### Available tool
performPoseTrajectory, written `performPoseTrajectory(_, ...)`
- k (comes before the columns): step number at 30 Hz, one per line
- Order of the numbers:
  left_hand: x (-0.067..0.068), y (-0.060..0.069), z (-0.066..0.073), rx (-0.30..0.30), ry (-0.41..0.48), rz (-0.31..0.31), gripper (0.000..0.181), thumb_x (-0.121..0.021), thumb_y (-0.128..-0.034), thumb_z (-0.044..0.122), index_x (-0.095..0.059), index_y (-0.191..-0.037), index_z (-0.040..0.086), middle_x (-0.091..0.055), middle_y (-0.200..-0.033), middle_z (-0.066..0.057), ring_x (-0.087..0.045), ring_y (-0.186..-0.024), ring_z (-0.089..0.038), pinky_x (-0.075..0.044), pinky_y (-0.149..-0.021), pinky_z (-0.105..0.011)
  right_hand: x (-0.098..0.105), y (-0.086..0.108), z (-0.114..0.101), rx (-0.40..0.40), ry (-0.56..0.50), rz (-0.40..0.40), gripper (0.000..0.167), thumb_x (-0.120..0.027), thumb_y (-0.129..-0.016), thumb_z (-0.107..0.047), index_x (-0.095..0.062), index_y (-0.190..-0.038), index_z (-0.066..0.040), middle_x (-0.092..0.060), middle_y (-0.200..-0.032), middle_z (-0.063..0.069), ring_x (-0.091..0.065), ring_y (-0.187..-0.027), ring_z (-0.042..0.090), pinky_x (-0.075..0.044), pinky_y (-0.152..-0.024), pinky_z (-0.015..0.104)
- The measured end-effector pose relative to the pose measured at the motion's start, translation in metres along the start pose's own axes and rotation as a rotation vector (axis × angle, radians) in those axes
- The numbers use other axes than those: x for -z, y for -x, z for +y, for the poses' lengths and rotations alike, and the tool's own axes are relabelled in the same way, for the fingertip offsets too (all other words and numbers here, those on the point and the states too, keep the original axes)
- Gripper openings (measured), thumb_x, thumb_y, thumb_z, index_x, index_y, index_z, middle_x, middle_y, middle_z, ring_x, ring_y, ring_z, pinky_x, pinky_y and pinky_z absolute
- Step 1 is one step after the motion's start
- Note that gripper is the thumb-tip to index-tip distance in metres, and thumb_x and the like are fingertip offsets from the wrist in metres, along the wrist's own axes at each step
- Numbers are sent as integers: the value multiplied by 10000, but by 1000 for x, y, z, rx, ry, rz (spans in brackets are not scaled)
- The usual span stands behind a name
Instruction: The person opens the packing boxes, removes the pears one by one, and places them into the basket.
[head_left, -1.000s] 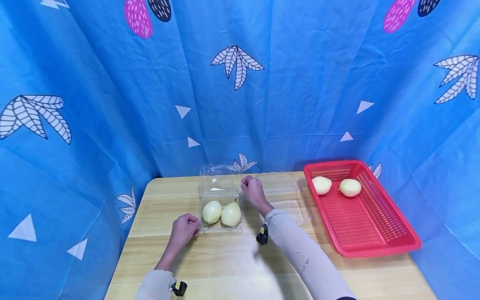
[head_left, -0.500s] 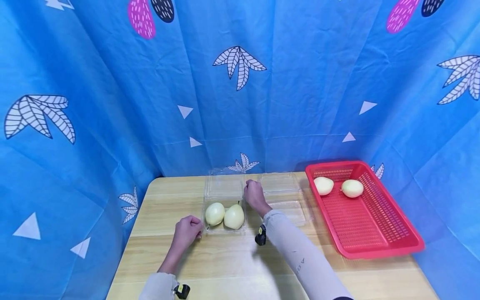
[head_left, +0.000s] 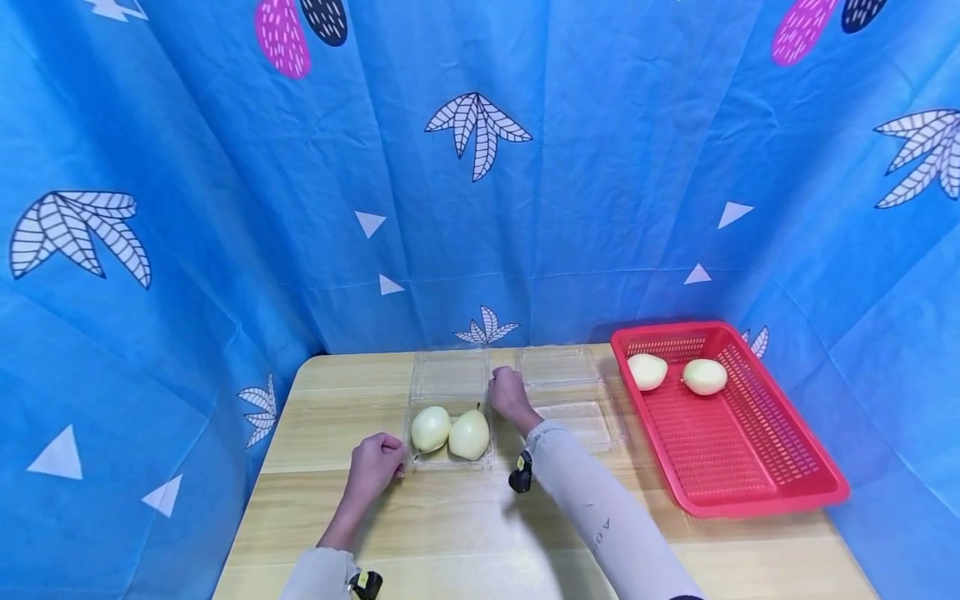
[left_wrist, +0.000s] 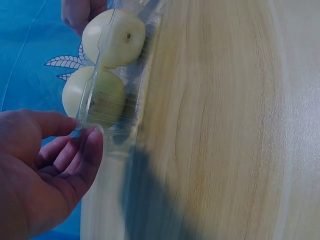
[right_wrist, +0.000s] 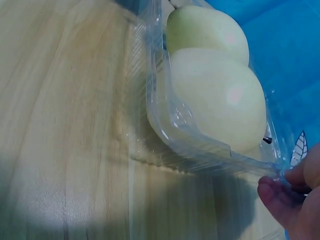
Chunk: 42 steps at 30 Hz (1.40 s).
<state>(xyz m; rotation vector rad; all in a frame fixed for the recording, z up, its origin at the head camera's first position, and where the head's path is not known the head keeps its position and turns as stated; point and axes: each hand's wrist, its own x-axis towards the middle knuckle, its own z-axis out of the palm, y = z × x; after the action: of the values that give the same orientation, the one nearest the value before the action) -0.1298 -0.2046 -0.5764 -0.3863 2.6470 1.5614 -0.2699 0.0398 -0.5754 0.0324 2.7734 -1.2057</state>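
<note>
A clear plastic clamshell container sits on the table with two pale pears in its base, a left pear and a right pear. Its lid lies folded back toward the curtain. At the base's left edge, my left hand pinches the rim between thumb and fingers, as the left wrist view shows. My right hand is at the opposite side, near the fold between base and lid. Its thumb and fingers pinch the clear rim in the right wrist view.
A second clear container lies open to the right, partly behind my right hand and sleeve. Beyond it stands a red perforated basket with two more pears at its far end. A blue curtain hangs behind the table.
The lid has dropped from slightly raised to lying flatter at the back. The head view has shifted a little. Both hands keep their places at the container's sides.
</note>
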Motion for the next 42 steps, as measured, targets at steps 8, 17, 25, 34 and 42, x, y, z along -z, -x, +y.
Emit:
performPoseTrajectory(8,-3,1,2,16,4,10,78,-682,-894,34,-680,-936,-32,-738,-771,-211,-702,-601,-240,-509,-512,-214,1,6,-1,-107,-117,-90,233,-467,-1023,-11,-677,-954,64,-662,-846,199,-490,-575,150,-430,-493,227)
performPoseTrajectory(17,-6,2,0,20,13,10,74,-676,-899,27,-679,-935,-38,-738,-763,-191,-704,-602,-236,-562,-536,-276,-1,16,1,-146,-147,-126,470,-438,-1052,-93,-460,-1489,79,-485,-1541,294,-659,-929,290,-593,-799,340)
performPoseTrajectory(25,-8,2,-3,16,1,25,106,-676,-891,58,-682,-947,-31,-748,-779,-164,-700,-604,-211,-574,-560,-288,7,31,0,-86,-75,-132,410,-474,-1012,-79,-564,-1362,115,-639,-1341,300,-658,-1000,332,-591,-809,400)
performPoseTrajectory(34,-9,4,-5,-71,-230,113,115,-705,-874,163,-720,-910,55,-770,-815,-58,-679,-701,-131,-554,-660,-285,6,43,8,84,97,-113,209,-533,-1014,-43,-668,-1138,58,-707,-994,201,-632,-800,269,-577,-685,360)
performPoseTrajectory(42,-12,2,-3,-187,-389,178,172,-723,-885,198,-725,-947,37,-767,-839,-93,-725,-776,-240,-601,-725,-427,4,54,13,191,188,-69,340,-589,-987,-18,-634,-1309,81,-684,-1151,257,-702,-1030,384,-625,-897,460)
